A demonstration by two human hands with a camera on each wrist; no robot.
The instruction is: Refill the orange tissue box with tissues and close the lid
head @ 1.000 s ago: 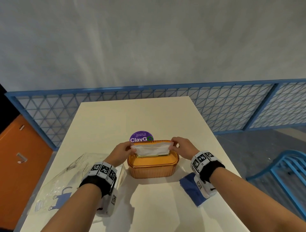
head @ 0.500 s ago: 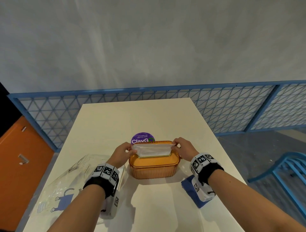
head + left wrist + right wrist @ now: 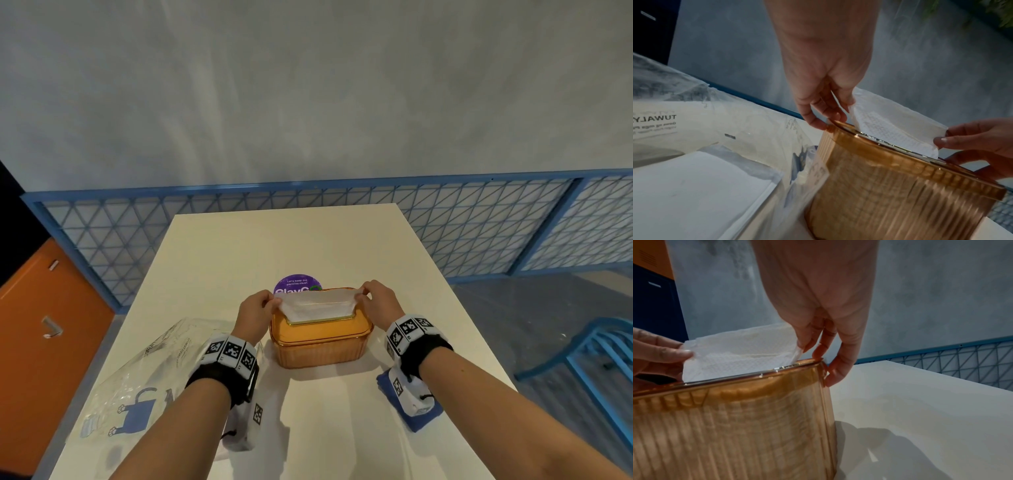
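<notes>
The orange ribbed tissue box [image 3: 320,347] stands mid-table with its lid down. A white tissue [image 3: 317,303] sticks up through the lid's slot. My left hand [image 3: 255,306] pinches the tissue's left corner, and my right hand [image 3: 375,299] pinches its right corner. In the left wrist view the left hand [image 3: 830,104] holds the tissue [image 3: 894,128] above the box [image 3: 900,194], with a lower finger touching the lid rim. In the right wrist view the right hand [image 3: 818,340] pinches the tissue [image 3: 740,353] above the box [image 3: 735,426].
A clear plastic tissue wrapper [image 3: 137,377] lies at the left, still with white tissues [image 3: 694,186] in it. A blue cloth [image 3: 423,416] lies under my right wrist. A purple round sticker [image 3: 296,283] sits behind the box. A blue chair [image 3: 589,353] stands at the right.
Both hands have drawn the tissue a little higher and more taut out of the slot. The box has not moved.
</notes>
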